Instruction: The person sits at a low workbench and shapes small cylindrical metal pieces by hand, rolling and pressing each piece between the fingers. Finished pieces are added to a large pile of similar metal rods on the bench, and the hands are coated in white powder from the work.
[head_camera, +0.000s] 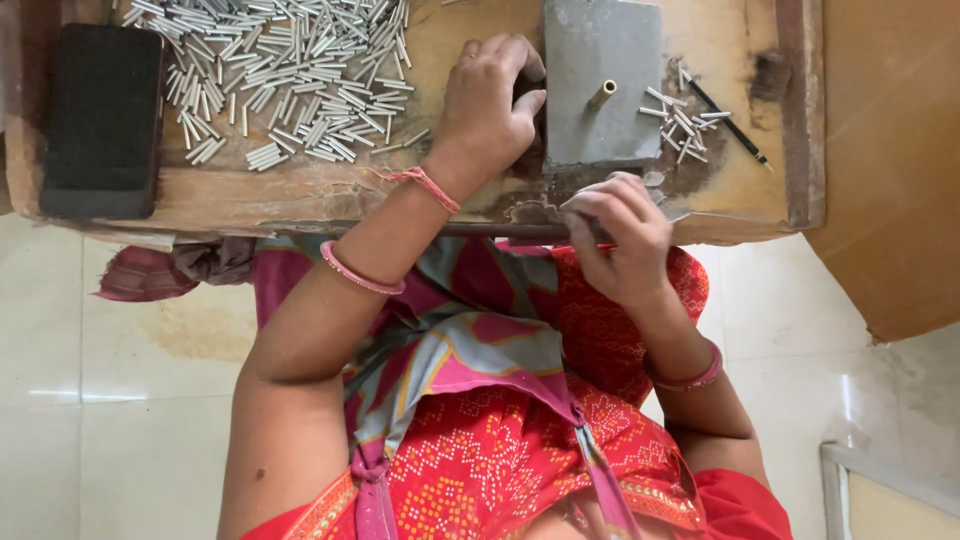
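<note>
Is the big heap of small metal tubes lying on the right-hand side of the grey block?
No, the big heap of metal tubes lies left of the grey block, beyond the left hand; only a few tubes lie to its right.

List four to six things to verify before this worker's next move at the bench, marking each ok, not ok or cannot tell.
1. Stock of small metal tubes piled within reach of the left hand: ok.
2. Brass pin standing up from the grey metal block: ok.
3. Pin bare, no tube on it: ok.
4. Left hand resting against the block's edge: ok.
5. Right hand holding a tube in its grip: cannot tell, fingers curled.
6. Smaller tube cluster lying apart from the main pile: ok.
</note>
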